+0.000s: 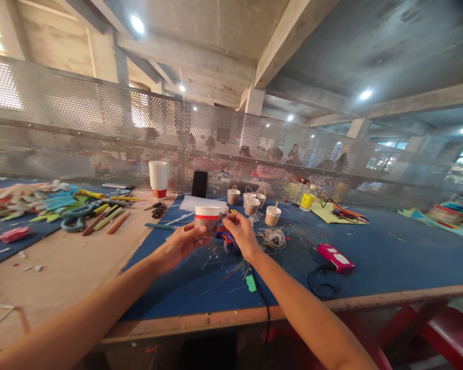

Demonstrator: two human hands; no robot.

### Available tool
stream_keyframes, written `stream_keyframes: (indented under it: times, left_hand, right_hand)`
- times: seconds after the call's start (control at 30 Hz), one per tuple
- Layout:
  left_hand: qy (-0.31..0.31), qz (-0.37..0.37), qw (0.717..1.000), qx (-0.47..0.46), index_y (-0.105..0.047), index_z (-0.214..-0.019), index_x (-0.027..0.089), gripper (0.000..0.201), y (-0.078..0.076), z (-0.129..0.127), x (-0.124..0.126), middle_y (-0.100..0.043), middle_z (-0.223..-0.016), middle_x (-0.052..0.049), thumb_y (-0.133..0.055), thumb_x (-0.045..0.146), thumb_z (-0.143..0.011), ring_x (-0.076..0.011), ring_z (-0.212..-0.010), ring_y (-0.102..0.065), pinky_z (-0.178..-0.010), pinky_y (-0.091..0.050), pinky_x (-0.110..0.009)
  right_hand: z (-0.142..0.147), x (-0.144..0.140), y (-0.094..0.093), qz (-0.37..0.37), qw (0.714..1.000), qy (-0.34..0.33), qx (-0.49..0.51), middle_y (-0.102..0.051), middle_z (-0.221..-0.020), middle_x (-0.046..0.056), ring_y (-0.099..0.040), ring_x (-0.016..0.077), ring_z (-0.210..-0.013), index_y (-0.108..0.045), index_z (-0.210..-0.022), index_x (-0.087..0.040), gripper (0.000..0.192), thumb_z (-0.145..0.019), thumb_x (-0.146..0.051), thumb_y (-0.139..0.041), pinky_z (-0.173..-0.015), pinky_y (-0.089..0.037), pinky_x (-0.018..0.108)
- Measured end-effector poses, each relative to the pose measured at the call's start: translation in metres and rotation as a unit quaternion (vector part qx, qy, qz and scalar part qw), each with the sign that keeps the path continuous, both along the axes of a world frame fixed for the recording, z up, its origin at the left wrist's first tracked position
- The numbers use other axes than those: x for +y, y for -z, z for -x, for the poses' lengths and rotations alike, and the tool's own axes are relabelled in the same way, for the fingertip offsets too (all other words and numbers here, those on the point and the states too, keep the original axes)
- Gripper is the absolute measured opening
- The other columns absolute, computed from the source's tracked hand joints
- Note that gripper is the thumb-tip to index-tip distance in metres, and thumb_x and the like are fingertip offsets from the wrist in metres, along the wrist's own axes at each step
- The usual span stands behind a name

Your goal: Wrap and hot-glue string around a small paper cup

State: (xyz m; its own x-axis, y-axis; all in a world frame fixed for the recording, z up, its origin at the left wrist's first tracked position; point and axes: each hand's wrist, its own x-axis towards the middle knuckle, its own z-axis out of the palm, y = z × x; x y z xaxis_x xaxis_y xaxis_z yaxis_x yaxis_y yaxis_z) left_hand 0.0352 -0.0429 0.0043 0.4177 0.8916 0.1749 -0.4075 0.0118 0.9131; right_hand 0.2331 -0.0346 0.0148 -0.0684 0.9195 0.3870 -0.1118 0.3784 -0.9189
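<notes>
My left hand (179, 244) holds a paper cup (207, 218) with a white rim, a red band and a brownish wrapped body, just above the blue mat (370, 257). My right hand (239, 231) touches the cup's right side with pinched fingers and is closed over a blue and red tool (226, 237), apparently a glue gun, whose black cord (264, 303) runs down over the table edge. Thin clear glue strands (227, 272) lie on the mat below my hands.
Several small wrapped cups with handles (250, 201) stand behind, beside a coil of twine (273, 237). A stack of paper cups (158, 179), a black phone (199, 184), a pink device (335, 258), scissors and coloured sticks (81, 208) lie around. A perforated metal screen (100, 133) backs the table.
</notes>
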Motion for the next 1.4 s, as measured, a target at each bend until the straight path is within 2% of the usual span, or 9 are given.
stream_keyframes:
  times: [0.4, 0.63, 0.83, 1.03, 1.2, 1.4]
  left_hand:
    - [0.011, 0.004, 1.000, -0.013, -0.075, -0.119, 0.015, 0.034, 0.0007, -0.0005, 0.0008, -0.076, -0.121, -0.014, -0.073, 0.023, -0.086, -0.0268, -0.110, -0.071, -0.094, -0.052, -0.034]
    - [0.021, 0.002, 1.000, -0.005, -0.074, -0.119, 0.013, 0.035, 0.0022, 0.0005, 0.0010, -0.075, -0.124, -0.015, -0.073, 0.024, -0.086, -0.0260, -0.112, -0.069, -0.099, -0.050, -0.034]
    - [0.032, -0.014, 0.999, 0.002, -0.074, -0.121, 0.014, 0.039, 0.0067, 0.0018, 0.0051, -0.073, -0.128, -0.016, -0.074, 0.026, -0.085, -0.0284, -0.115, -0.068, -0.100, -0.049, -0.036]
    - [0.036, -0.012, 0.999, 0.005, -0.074, -0.122, 0.012, 0.042, 0.0028, 0.0014, 0.0027, -0.072, -0.129, -0.016, -0.076, 0.025, -0.082, -0.0298, -0.116, -0.068, -0.098, -0.051, -0.034]
    - [0.040, -0.014, 0.999, 0.003, -0.075, -0.119, 0.012, 0.037, -0.0015, 0.0021, -0.0009, -0.073, -0.127, -0.016, -0.075, 0.021, -0.083, -0.0286, -0.113, -0.069, -0.097, -0.052, -0.033]
    - [0.050, -0.008, 0.999, -0.006, -0.072, -0.123, 0.012, 0.038, 0.0030, 0.0012, 0.0031, -0.069, -0.133, -0.018, -0.073, 0.021, -0.086, -0.0283, -0.118, -0.067, -0.101, -0.052, -0.036]
  right_hand:
    - [-0.0007, 0.0015, 0.0010, 0.017, 1.000, -0.016, 0.009, -0.064, -0.075, -0.002, -0.069, 0.0188, -0.065, -0.060, -0.080, -0.021, 0.033, -0.072, -0.048, -0.079, -0.058, -0.054, 0.028]
    - [-0.0005, -0.0002, -0.0016, 0.019, 1.000, -0.020, 0.009, -0.063, -0.077, -0.002, -0.068, 0.0173, -0.062, -0.060, -0.078, -0.021, 0.031, -0.072, -0.046, -0.078, -0.056, -0.053, 0.028]
    - [-0.0006, -0.0011, -0.0035, 0.037, 0.999, -0.032, 0.010, -0.064, -0.074, -0.002, -0.068, 0.0175, -0.063, -0.061, -0.077, -0.020, 0.033, -0.071, -0.047, -0.079, -0.059, -0.054, 0.029]
    - [-0.0012, 0.0001, -0.0050, 0.033, 0.998, -0.045, 0.027, -0.065, -0.074, -0.002, -0.065, 0.0140, -0.059, -0.063, -0.074, -0.018, 0.029, -0.069, -0.041, -0.081, -0.067, -0.056, 0.030]
    - [-0.0027, 0.0006, -0.0075, 0.088, 0.991, -0.081, 0.058, -0.065, -0.071, -0.003, -0.064, 0.0120, -0.060, -0.065, -0.072, -0.017, 0.035, -0.060, -0.041, -0.087, -0.071, -0.055, 0.028]
    - [-0.0060, 0.0030, -0.0051, 0.131, 0.982, -0.106, 0.084, -0.068, -0.072, -0.003, -0.064, 0.0103, -0.060, -0.066, -0.076, -0.016, 0.042, -0.057, -0.044, -0.091, -0.066, -0.053, 0.024]
